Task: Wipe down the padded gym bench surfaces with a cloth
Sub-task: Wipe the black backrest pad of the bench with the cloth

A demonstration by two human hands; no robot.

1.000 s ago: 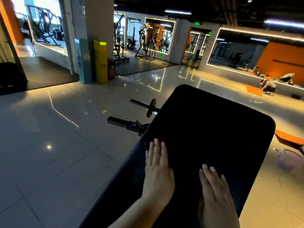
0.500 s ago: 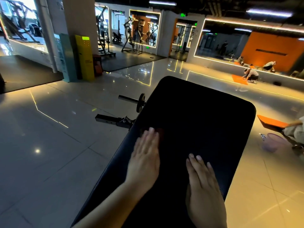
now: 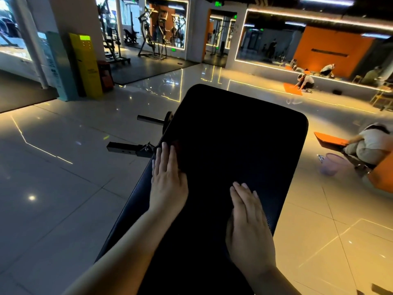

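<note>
I see both hands lying palm down on the black padded bench (image 3: pixel 234 128). The left hand (image 3: pixel 168 184) is flat, its fingers (image 3: pixel 164 155) straight and close together, and it curls around nothing. It lies at the left edge of the pad. Just past its fingertips, a little to their right, there is a dim dark-red patch, which I take for the cloth (image 3: pixel 177 144). It is very dark there, and I cannot tell how much of it lies under the fingers.

The right hand (image 3: pixel 248 226) is also flat with straight fingers and holds nothing. It rests on the pad to the right of the left hand, nearer to me and apart from it. The right edge of the pad is near its outer side.

Left of the left hand's fingertips, beyond the pad's edge, a black metal bar (image 3: pixel 127 149) of the frame sticks out over the shiny tiled floor (image 3: pixel 63 188). Ahead of it is a short peg with a round disc (image 3: pixel 155 119). Well to the right of the right hand, a pale purple basket (image 3: pixel 331 167) stands on the floor, beside a crouching person (image 3: pixel 372 145).
</note>
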